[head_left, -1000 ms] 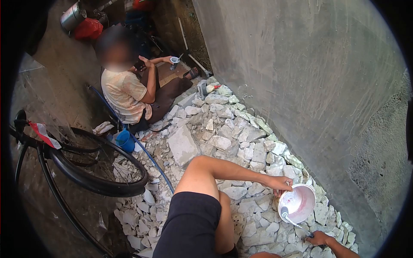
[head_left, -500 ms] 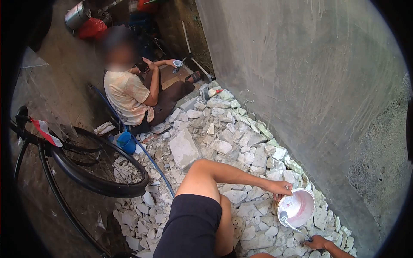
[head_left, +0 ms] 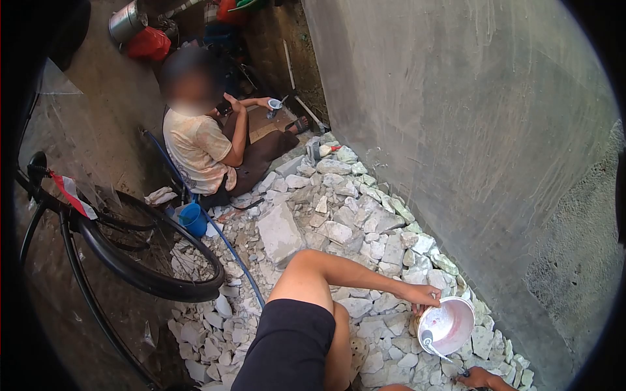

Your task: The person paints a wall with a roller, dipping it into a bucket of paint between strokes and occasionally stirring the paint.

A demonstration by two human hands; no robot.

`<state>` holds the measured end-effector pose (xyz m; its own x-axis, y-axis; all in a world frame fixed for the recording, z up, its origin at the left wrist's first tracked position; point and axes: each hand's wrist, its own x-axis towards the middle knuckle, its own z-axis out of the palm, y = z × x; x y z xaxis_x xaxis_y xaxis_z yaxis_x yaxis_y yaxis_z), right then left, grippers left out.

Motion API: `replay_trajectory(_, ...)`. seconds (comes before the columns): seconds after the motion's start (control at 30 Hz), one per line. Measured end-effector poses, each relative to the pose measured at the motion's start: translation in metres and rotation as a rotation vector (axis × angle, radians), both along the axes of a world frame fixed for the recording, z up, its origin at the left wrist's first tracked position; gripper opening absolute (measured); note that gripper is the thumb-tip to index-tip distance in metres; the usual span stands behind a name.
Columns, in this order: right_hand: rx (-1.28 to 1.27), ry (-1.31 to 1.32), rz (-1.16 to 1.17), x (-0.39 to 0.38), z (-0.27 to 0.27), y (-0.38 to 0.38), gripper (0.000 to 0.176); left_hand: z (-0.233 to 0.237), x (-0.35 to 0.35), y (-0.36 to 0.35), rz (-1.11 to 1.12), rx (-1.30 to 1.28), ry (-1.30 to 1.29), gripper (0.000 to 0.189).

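Note:
My left hand (head_left: 422,296) grips the upper rim of a white bucket (head_left: 462,320), which is tilted with its mouth towards me over the rubble. Pale pinkish-white residue coats the inside of the bucket. A small paint roller (head_left: 428,337) has its head at the lower left of the bucket's mouth. Its bent wire runs down to the handle, where my right hand (head_left: 481,378) is closed. The lower frame edge partly cuts off my right hand.
Broken masonry rubble (head_left: 352,228) covers the ground. A grey wall (head_left: 469,130) rises on the right, with a brush (head_left: 324,150) lying near its base. Another person (head_left: 202,140) sits ahead holding a cup (head_left: 274,104). A bicycle wheel (head_left: 150,280), blue hose (head_left: 235,251) and blue pail (head_left: 192,219) are on the left.
The view has shifted slightly, so most of the scene sits a little lower. My right hand is lower in the frame. Both hands keep their hold on the bucket and the roller.

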<state>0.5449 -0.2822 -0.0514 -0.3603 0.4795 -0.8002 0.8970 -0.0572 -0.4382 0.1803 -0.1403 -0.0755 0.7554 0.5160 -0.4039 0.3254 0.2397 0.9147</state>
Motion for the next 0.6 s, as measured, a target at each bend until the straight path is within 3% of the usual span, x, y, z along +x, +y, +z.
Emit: replay_trajectory(0.6,0.045,0.01,0.035,0.006,-0.01,0.002,0.052,0.006,-0.001,-0.002,0.009,-0.013,-0.001,0.033)
